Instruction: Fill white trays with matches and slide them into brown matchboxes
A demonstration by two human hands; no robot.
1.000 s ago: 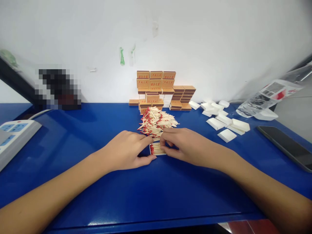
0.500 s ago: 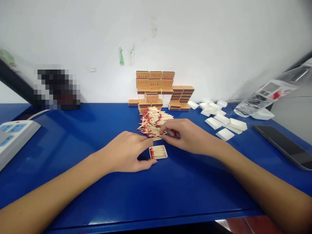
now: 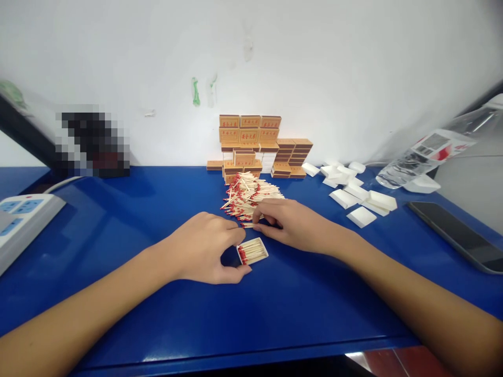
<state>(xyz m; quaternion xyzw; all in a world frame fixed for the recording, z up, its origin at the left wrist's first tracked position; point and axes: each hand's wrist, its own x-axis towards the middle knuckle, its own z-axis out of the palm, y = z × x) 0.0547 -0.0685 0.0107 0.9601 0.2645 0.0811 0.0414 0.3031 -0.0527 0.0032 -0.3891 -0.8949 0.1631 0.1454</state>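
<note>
On the blue table, a small white matchbox tray [image 3: 260, 256] lies tilted a little, holding a layer of red-tipped matches. My left hand [image 3: 208, 246] has its thumb at the tray's near side and its fingers at the far left corner, gripping it. Behind the tray rises a loose pile of matches [image 3: 251, 191]. My right hand [image 3: 293, 222] pinches thumb against forefinger on matches [image 3: 248, 225] at the pile's near edge; how many it holds is hidden.
Matchboxes [image 3: 249, 136] are stacked against the wall behind the pile. Several empty white trays [image 3: 361, 216] lie scattered at the right, beside a leaning plastic bottle [image 3: 408, 162] and a phone [image 3: 458, 235]. A power strip [image 3: 29, 220] sits at the left.
The tray has turned slightly and shifted toward me with my left thumb. My right hand has moved a little left and nearer, along the pile's front edge.
</note>
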